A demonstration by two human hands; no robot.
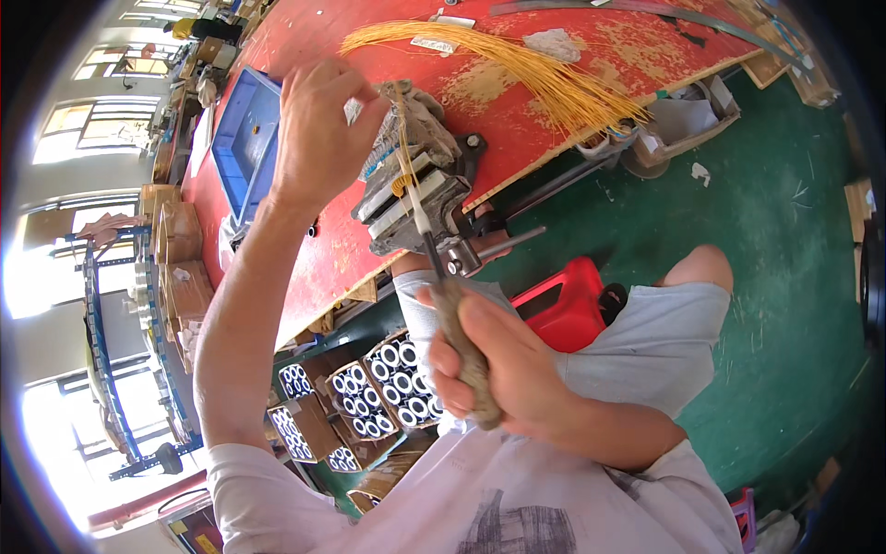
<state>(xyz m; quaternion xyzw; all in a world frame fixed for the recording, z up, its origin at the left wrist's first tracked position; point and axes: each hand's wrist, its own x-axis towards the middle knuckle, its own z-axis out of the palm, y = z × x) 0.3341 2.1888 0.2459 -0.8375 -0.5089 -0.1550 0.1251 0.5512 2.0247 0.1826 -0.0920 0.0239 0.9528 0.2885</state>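
Note:
My right hand (508,365) is wrapped around the cloth-bound handle of a rod-like tool (472,369). Its dark shaft leads up to a pale sleeve (421,220) over the bench vise (392,217). At the vise jaws a small yellow coil (402,185) sits around the tool's line, and a thin yellowish strand (401,120) runs on beyond it. Raised left of the vise, beside the blue tray, my left hand (318,129) has bent fingers with the thumb apart; I see nothing held in it. Grey cloth (425,125) lies behind the jaws.
A bundle of yellow wires (526,65) lies across the red bench (309,42), near the blue tray (245,143). Boxes of white-rimmed tubes (365,402) stand below. A red plastic stool (568,305) is on the green floor, by my knees.

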